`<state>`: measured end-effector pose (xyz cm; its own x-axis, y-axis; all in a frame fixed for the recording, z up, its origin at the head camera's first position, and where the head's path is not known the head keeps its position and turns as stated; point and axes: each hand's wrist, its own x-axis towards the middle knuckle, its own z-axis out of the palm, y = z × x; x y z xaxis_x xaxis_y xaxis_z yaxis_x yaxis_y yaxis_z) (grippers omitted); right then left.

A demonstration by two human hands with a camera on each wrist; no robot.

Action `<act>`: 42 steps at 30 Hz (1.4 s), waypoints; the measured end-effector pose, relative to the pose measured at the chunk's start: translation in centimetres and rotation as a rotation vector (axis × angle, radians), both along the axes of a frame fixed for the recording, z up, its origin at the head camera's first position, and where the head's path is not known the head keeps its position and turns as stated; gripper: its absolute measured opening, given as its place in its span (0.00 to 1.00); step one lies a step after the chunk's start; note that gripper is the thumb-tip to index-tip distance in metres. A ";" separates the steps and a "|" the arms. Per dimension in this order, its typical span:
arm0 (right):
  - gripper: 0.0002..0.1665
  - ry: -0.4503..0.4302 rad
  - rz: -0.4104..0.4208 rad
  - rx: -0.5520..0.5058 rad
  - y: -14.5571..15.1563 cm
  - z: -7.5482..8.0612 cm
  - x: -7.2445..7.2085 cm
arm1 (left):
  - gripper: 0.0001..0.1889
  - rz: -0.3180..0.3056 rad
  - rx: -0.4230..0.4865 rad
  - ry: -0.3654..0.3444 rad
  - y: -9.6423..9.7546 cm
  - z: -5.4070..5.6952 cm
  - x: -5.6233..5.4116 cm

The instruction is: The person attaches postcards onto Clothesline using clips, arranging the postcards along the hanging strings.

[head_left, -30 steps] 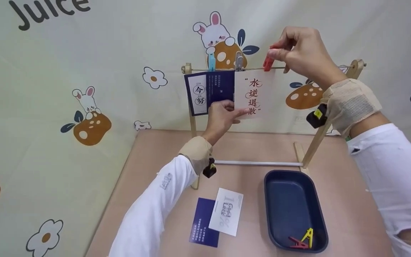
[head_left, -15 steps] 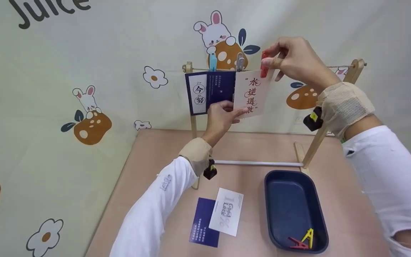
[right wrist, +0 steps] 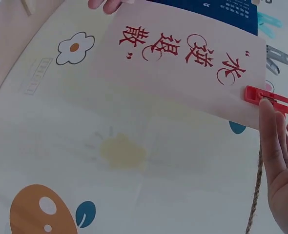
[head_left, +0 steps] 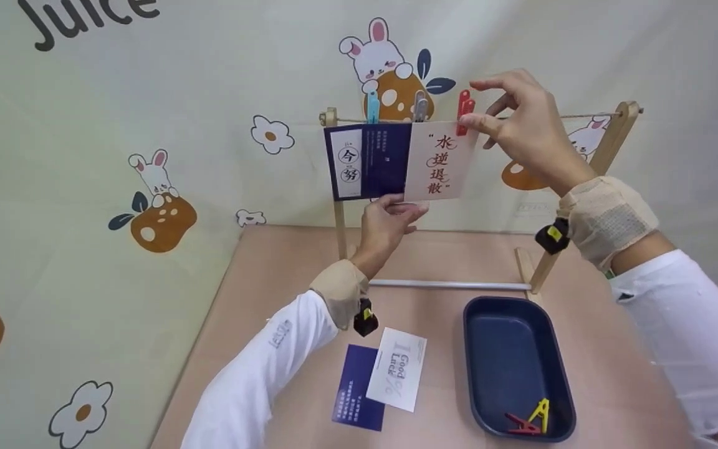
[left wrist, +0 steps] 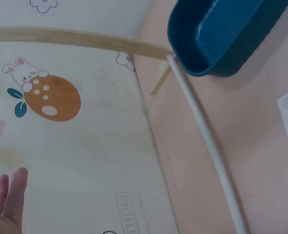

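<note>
Apparently the red clip point(head_left: 464, 108) pins the pink card point(head_left: 424, 163); right hand point(head_left: 523, 125) spread wide, left hand point(head_left: 386, 226) loose, contact unclear. Next, probably, withdraw both.

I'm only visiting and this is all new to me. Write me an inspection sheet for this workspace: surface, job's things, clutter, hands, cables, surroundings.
Surface: pink table, under a wooden frame with a rope.
Job's things: navy card and pale card side by side at the rope; light blue peg, grey peg and red peg along their top edges; on the table, a white card overlapping a blue card; dark tray holding a small red clip and yellow clip.
Clutter: nothing seen.
Hands: left hand at the hung cards' bottom edge, contact unclear; right hand at the red peg, thumb and forefinger spread.
Cables: nothing seen.
Surroundings: pale backdrop printed with rabbits and flowers.
</note>
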<state>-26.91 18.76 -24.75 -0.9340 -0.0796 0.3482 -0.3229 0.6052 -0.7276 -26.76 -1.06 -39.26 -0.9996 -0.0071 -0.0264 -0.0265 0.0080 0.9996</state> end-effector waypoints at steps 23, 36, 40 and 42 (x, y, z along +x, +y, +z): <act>0.22 0.403 -0.036 0.091 1.7 -5.9 6.0 | 0.40 -0.088 0.001 -0.033 1.5 -0.6 5.0; 0.19 0.674 0.194 0.529 2.7 -9.2 8.6 | 0.39 -0.253 -0.352 0.066 1.9 -3.9 7.9; 0.17 0.742 0.242 0.634 3.2 -10.7 9.8 | 0.38 -0.307 -0.416 0.148 2.1 -4.3 8.8; 0.18 0.771 0.258 0.670 3.4 -11.3 10.3 | 0.38 -0.330 -0.432 0.163 2.2 -4.6 9.2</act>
